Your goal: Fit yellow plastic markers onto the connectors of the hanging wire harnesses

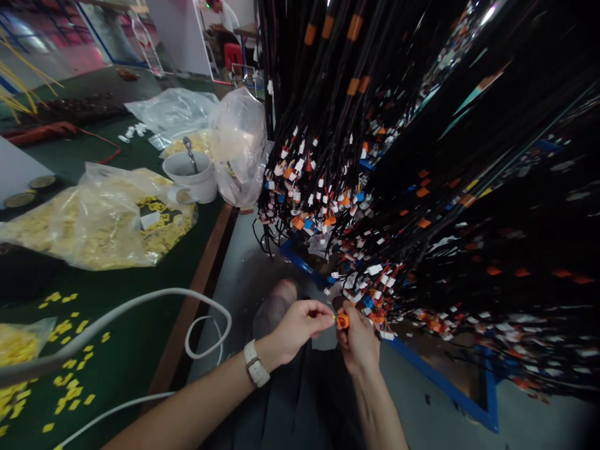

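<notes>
My right hand (360, 340) is closed around an orange connector (343, 321), its open face turned toward my left hand. With thumb and forefinger pinched, my left hand (302, 328) is right beside that connector. A speck of yellow shows at its fingertips, too small to make out fully. A watch with a pale strap (255, 364) is on my left wrist. Behind my right hand hangs a dense bundle of black wire harnesses (323, 119), ending in white, orange and blue connectors (375, 290).
On the green table (140, 319) at left lie a bag of yellow parts (94, 219), loose yellow pieces (70, 387), a white mug (201, 181) with a spoon and clear bags (241, 144). A grey cable (140, 306) loops over its edge. A blue frame (450, 387) stands below the harnesses.
</notes>
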`<state>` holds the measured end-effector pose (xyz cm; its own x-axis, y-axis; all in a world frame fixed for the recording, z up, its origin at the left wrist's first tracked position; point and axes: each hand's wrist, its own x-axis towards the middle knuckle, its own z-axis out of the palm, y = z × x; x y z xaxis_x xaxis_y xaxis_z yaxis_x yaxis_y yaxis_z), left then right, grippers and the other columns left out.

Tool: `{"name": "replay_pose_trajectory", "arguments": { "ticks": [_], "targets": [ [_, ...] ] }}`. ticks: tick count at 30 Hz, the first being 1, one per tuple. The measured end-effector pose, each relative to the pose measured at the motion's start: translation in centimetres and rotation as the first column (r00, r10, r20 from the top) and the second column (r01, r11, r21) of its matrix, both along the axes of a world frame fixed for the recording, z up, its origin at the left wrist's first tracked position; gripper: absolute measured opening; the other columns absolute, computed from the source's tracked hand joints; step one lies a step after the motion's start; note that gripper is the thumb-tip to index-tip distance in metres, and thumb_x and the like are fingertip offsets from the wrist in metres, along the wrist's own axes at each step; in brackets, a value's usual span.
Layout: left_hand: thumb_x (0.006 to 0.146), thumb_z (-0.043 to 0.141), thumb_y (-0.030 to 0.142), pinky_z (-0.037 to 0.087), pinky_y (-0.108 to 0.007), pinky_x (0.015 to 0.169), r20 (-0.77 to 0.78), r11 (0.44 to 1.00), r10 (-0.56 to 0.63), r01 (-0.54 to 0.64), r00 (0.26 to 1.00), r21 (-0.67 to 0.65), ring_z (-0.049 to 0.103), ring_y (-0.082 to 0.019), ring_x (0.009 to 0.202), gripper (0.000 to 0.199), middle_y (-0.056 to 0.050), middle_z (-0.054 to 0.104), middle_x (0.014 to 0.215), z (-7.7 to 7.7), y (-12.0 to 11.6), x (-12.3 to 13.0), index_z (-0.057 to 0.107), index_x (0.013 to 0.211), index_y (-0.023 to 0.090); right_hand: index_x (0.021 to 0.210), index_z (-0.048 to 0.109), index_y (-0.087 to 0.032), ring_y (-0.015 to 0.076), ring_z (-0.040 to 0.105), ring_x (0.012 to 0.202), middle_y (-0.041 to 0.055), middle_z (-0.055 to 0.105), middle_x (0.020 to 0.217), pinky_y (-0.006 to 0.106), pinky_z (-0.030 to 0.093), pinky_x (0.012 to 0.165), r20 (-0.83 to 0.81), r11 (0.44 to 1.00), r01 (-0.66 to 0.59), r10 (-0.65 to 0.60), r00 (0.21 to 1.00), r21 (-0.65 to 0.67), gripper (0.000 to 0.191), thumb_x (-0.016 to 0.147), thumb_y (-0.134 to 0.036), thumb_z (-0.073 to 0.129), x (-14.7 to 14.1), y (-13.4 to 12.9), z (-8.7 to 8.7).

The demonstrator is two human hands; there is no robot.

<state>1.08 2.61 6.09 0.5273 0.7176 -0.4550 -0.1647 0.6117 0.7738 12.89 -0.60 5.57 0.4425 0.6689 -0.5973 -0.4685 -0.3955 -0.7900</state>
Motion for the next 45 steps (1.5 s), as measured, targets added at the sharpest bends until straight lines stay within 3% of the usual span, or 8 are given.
{"name": "replay_pose_trajectory", "arguments": {
  "ticks": [5,9,13,18,26,34,38,45],
  "targets": [
    [0.068,0.068,0.027,0.03,-0.021,0.053,-0.176,0.948,0.002,0.054,0.984,0.315,0.042,-0.009,0.057,0.016,-0.001,0.056,0.063,0.5,-0.2,-0.1,0.066,0.074,0.012,0.058,0.053,-0.018,0.0036,0.027,0.026,-0.008,0.038,0.033,0.016,0.013,0.029,0.029,0.999,-0.012,0.013,1.0,-0.029,0.028,0.069,-0.043,0.061,-0.3,0.0,0.3],
    [0.074,0.063,0.024,0.031,-0.022,0.057,-0.359,0.773,0.08,0.17,0.93,0.611,0.045,-0.011,0.061,0.009,-0.001,0.058,0.07,1.0,-0.3,-0.4,0.069,0.073,0.017,0.057,0.051,-0.019,0.0045,0.025,0.027,-0.0087,0.035,0.033,0.019,0.013,0.03,0.047,0.999,-0.041,0.042,0.998,-0.021,0.029,0.07,-0.044,0.059,-0.4,-0.1,0.4],
    [0.078,0.06,0.022,0.033,-0.021,0.06,-0.423,0.662,0.13,0.239,0.897,0.711,0.048,-0.011,0.064,0.01,0.0,0.058,0.071,1.0,-0.6,-0.7,0.069,0.077,0.019,0.055,0.049,-0.02,0.0056,0.026,0.028,-0.0086,0.034,0.034,0.021,0.014,0.03,0.098,0.998,-0.061,0.063,0.993,-0.017,0.032,0.068,-0.046,0.06,-0.7,-0.1,0.7],
    [0.078,0.06,0.02,0.034,-0.021,0.061,-0.451,0.621,0.162,0.264,0.878,0.738,0.05,-0.011,0.066,0.008,0.001,0.058,0.072,0.7,-0.8,-0.6,0.069,0.078,0.021,0.055,0.05,-0.019,0.0054,0.025,0.031,-0.0089,0.034,0.036,0.021,0.014,0.033,0.126,0.999,-0.029,0.032,0.992,-0.03,0.029,0.069,-0.043,0.058,-0.9,-0.1,0.9],
    [0.077,0.06,0.018,0.034,-0.02,0.062,-0.437,0.641,0.153,0.247,0.886,0.727,0.049,-0.01,0.067,0.008,0.001,0.058,0.071,1.0,-1.1,-0.5,0.067,0.074,0.019,0.054,0.05,-0.018,0.0062,0.029,0.039,-0.0078,0.037,0.044,0.021,0.018,0.038,0.146,0.999,-0.04,0.039,0.989,0.004,0.028,0.07,-0.04,0.057,-0.8,-0.2,0.3],
    [0.067,0.068,0.03,0.023,-0.02,0.048,-0.325,0.867,-0.024,0.181,0.945,0.464,0.03,-0.007,0.051,0.037,0.008,0.033,0.055,-0.2,-0.8,-0.2,0.062,0.1,0.015,0.056,0.051,-0.018,0.0085,0.031,0.042,-0.0063,0.039,0.047,0.023,0.025,0.042,0.36,0.991,-0.131,0.114,0.926,0.021,0.035,0.077,-0.046,0.052,-0.6,-0.8,0.9],
    [0.073,0.062,0.031,0.023,-0.02,0.048,-0.24,0.873,-0.133,0.228,0.962,0.43,0.029,-0.007,0.052,0.049,0.006,0.035,0.057,-0.3,-0.7,-0.1,0.056,0.118,0.014,0.055,0.049,-0.018,0.009,0.033,0.043,-0.0049,0.04,0.048,0.023,0.024,0.041,0.428,0.986,-0.167,0.147,0.892,0.01,0.039,0.078,-0.05,0.05,-0.5,-1.1,1.3],
    [0.064,0.071,0.032,0.02,-0.021,0.047,-0.197,0.904,-0.137,0.204,0.971,0.375,0.026,-0.006,0.05,0.044,0.008,0.033,0.053,0.1,-0.4,-0.3,0.064,0.104,0.013,0.055,0.048,-0.019,0.0083,0.03,0.039,-0.0057,0.038,0.045,0.023,0.023,0.039,0.378,0.978,-0.208,0.186,0.907,0.017,0.042,0.078,-0.054,0.048,-0.5,-1.4,1.4]
  ]
}}
